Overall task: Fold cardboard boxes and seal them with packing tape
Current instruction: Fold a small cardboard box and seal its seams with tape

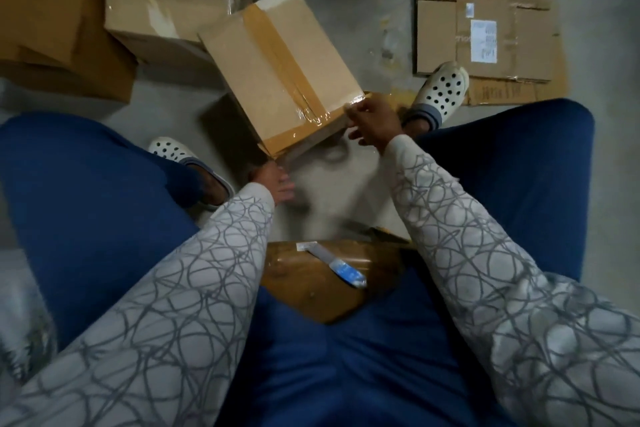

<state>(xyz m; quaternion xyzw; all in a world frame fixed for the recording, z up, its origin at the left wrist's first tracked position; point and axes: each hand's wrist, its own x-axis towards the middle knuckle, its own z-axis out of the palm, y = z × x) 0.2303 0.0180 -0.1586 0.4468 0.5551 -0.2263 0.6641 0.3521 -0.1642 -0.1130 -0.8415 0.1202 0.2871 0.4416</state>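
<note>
Our right hand (372,120) pinches the near right corner of the taped brown cardboard box (277,73), our left hand (275,182) spreads open beneath its near left corner, its long taped seam running away from us, leaning left

Both your sleeved arms reach forward. Your right grip (375,123) pinches a box (277,73) corner. Your left grip (277,182) sits lower, fingers loosely straight, blurred.
</note>
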